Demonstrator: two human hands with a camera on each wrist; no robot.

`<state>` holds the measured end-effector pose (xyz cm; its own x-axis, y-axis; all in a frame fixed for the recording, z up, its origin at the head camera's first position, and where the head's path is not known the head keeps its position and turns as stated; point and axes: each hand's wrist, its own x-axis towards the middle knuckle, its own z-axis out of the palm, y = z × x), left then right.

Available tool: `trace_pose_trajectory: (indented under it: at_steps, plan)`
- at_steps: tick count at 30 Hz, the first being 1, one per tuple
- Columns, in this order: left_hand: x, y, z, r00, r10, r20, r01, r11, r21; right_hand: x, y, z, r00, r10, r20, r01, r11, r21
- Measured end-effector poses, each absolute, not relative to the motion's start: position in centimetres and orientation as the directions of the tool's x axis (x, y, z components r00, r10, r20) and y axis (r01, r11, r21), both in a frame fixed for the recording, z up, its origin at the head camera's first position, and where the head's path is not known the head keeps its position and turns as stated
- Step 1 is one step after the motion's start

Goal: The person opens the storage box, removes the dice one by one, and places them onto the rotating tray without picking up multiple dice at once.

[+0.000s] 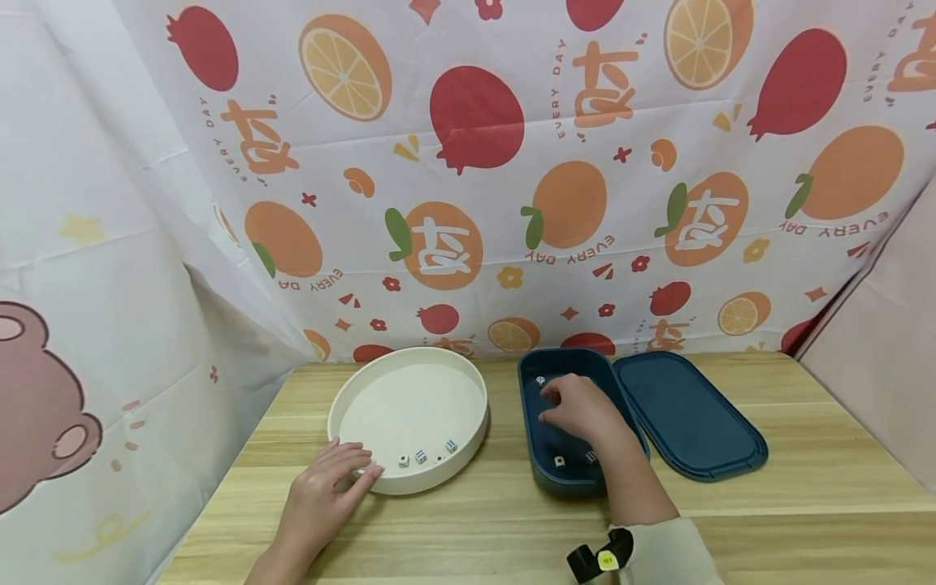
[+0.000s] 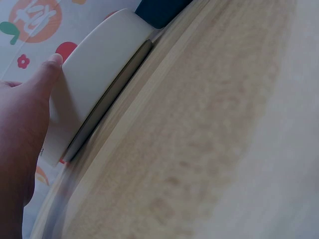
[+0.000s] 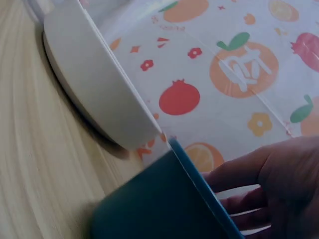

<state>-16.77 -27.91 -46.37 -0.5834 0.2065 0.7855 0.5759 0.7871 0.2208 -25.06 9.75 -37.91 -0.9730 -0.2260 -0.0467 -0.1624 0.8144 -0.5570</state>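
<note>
A round white tray (image 1: pixel 409 390) holds several small white dice (image 1: pixel 420 457) near its front wall. My left hand (image 1: pixel 322 491) rests on the tray's front left rim, fingers over the edge and thumb (image 2: pixel 47 72) along the rim. Inside a dark blue rectangular box (image 1: pixel 534 455), one die (image 1: pixel 540 380) lies toward the back; two more dice, one of them this die (image 1: pixel 559 461), lie at the front. Over the box's interior is my right hand (image 1: pixel 581 406), with a gap between thumb and bent forefinger and nothing visible between them. In the right wrist view its fingers (image 3: pixel 244 172) reach past the box's rim.
A flat dark blue lid (image 1: pixel 691 414) lies right of the box, against its side. All stand on a wood-grain table (image 1: pixel 453 536). A fruit-print cloth (image 1: pixel 475 203) hangs directly behind. A black wrist strap device (image 1: pixel 603 556) sits on the right sleeve.
</note>
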Motion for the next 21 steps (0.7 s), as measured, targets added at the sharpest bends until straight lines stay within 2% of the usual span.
trace_pose_trajectory:
  at_steps: [13,21]
  plan:
    - [-16.6,-27.9,-46.4,-0.589,0.202,0.782,0.567,0.793,0.223,-25.4,10.9,-39.1,-0.944,-0.217,-0.247,-0.061,0.854,-0.516]
    - [-16.6,-27.9,-46.5,-0.595,0.2,0.778,0.564,0.794,0.227,-25.6,10.9,-39.7,-0.929,-0.249,-0.273,-0.084,0.861,-0.501]
